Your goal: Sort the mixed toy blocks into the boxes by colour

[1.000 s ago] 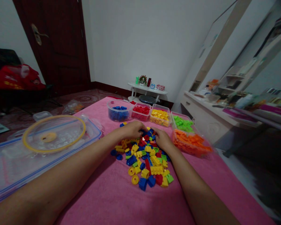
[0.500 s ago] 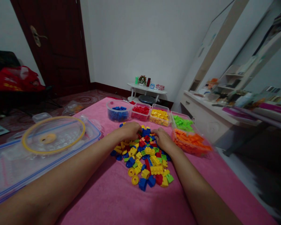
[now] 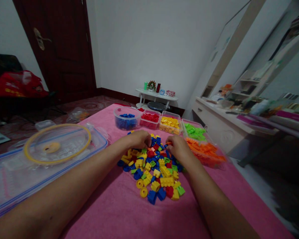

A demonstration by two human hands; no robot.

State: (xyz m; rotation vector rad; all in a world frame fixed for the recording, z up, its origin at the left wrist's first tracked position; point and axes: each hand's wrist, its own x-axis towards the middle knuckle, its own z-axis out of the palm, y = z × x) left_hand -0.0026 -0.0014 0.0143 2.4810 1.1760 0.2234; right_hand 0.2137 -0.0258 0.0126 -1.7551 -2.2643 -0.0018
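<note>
The mixed block pile [image 3: 152, 163] lies loose on the pink cloth [image 3: 129, 212], so plenty seems left; beyond the pile, clear containers [image 3: 116, 116] already hold blocks grouped by colour. At its far left, the left hand [image 3: 141, 138] curls in, grip hidden; at its far right, the right hand [image 3: 178, 146] apparently pinches an orange block [image 3: 168, 143].

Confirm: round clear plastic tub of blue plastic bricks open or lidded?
Open: no lid covers the round clear plastic tub; blue plastic bricks show through its top.
</note>
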